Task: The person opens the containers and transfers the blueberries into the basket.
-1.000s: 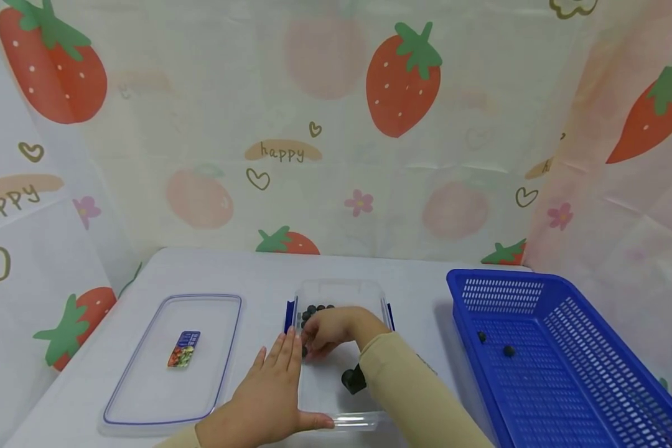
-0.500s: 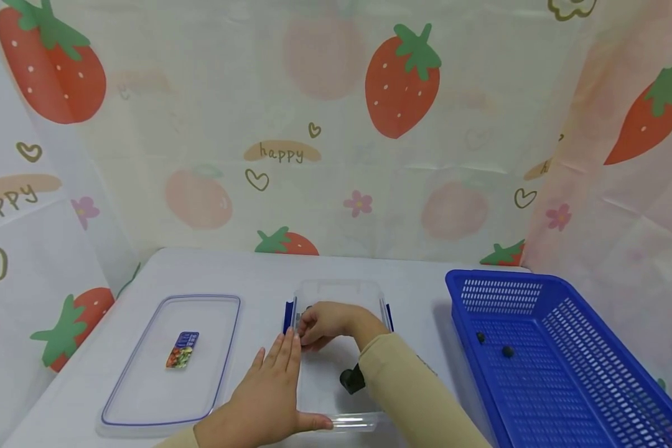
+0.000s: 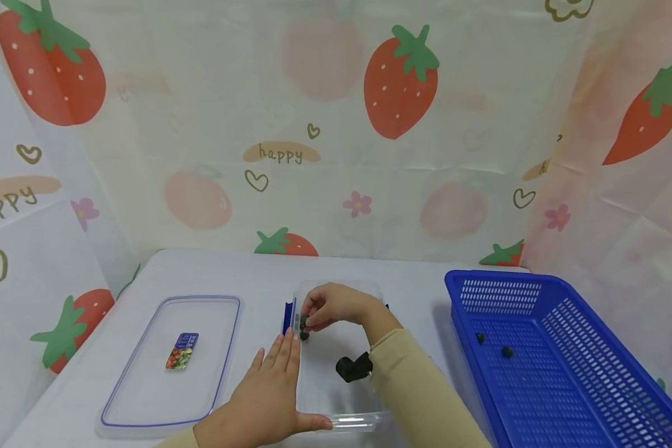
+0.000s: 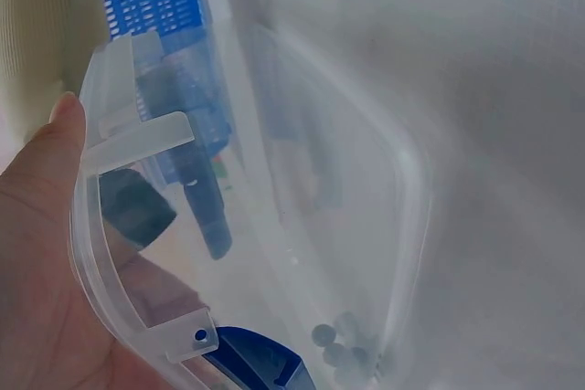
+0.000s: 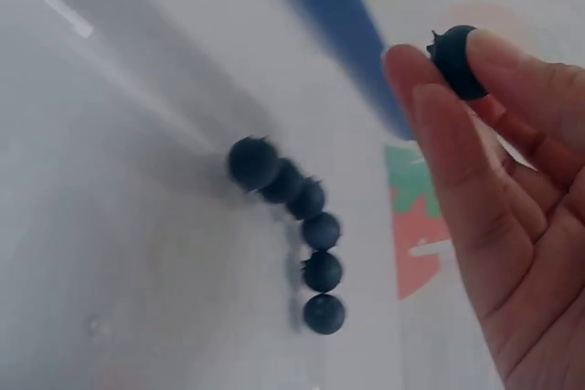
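My right hand (image 3: 338,305) is over the far left part of a clear plastic container (image 3: 361,422). Between its thumb and fingertips it pinches a blueberry (image 5: 460,63), held above the container's floor. Several other blueberries (image 5: 322,271) form a curved row inside the container along one wall; in the head view the fingers hide most of them, though one blueberry (image 3: 304,336) shows. My left hand (image 3: 263,392) rests against the container's near left corner, its fingers straight along the left side and its thumb (image 4: 64,125) stretched along the near rim.
A clear lid with a blue seal (image 3: 140,398) lies on the table at left, a colourful label (image 3: 182,351) on it. At right stands a blue perforated basket (image 3: 495,275) holding two blueberries (image 3: 507,352). Blue side clips (image 3: 288,316) flank the container. A patterned curtain (image 3: 325,186) encloses the table.
My right hand has moved up and toward the container's far end, and a blueberry now shows at its fingertips. My left hand has stayed in place.
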`<state>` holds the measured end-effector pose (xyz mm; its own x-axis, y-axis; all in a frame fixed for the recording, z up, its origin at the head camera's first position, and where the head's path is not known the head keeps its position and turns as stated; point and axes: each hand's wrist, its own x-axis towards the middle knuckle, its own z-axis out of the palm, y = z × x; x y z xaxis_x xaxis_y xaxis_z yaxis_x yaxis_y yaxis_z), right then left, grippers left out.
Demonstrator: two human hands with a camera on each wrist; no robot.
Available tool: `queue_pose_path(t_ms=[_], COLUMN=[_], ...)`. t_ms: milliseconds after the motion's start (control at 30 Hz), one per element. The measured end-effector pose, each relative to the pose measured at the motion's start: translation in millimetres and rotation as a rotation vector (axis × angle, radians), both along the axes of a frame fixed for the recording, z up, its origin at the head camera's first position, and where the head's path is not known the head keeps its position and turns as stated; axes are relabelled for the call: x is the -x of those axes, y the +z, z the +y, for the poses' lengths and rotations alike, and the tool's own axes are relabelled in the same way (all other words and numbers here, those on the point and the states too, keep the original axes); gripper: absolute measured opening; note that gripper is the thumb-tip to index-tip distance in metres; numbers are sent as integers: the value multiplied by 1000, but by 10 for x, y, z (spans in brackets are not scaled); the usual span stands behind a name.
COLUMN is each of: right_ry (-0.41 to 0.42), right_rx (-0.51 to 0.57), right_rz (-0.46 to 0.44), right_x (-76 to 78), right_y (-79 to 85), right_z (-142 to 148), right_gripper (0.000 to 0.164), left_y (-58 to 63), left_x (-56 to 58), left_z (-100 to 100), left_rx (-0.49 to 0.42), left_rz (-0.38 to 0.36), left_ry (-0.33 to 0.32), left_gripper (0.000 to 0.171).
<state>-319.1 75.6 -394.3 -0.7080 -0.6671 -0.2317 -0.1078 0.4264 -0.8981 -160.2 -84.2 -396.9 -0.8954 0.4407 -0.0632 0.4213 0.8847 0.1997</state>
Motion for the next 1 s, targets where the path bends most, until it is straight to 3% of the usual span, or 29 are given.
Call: queue_pose_path(t_ms=[233,533,1000], right_ry=[30,21,-37], right_rx=[30,29,64], right_rz=[34,139,175], right_x=[-17,-22,-30], right_y=[213,623,890], right_z=[78,487,1234], right_gripper=[12,12,21], left_y=[-20,-42,-8], left_x=[19,49,17], left_z=[4,18,19], left_rx=[5,31,22], left_rz=[1,-28,-16], left_ry=[5,25,12], left_gripper=[127,129,127])
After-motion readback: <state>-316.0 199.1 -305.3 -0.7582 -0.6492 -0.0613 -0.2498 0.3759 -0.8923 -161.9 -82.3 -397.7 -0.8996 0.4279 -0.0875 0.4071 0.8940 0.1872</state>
